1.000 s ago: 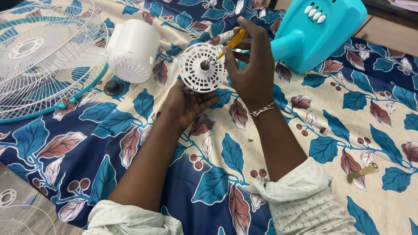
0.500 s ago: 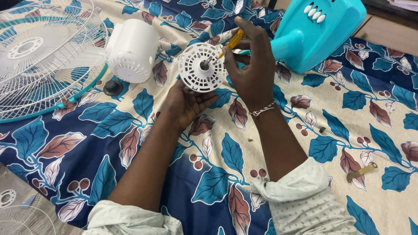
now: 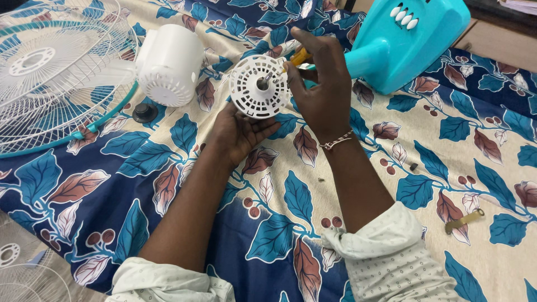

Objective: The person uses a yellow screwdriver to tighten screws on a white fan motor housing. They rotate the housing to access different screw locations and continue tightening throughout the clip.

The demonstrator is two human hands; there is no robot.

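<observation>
My left hand (image 3: pixel 239 132) cups a white round fan motor housing (image 3: pixel 258 86) from below, its slotted face and metal shaft turned up toward me. My right hand (image 3: pixel 320 89) is closed around a screwdriver with a yellow handle (image 3: pixel 300 56), its shaft reaching toward the housing's centre. A thin bracelet sits on my right wrist. Both forearms come in from the bottom edge, with light rolled sleeves.
A turquoise fan base with white buttons (image 3: pixel 408 42) lies behind my right hand. A white motor cover (image 3: pixel 168 67) and a wire fan guard with turquoise rim (image 3: pixel 50 78) lie at left. A black knob (image 3: pixel 144 112) and a brass bracket (image 3: pixel 463 221) rest on the leaf-print cloth.
</observation>
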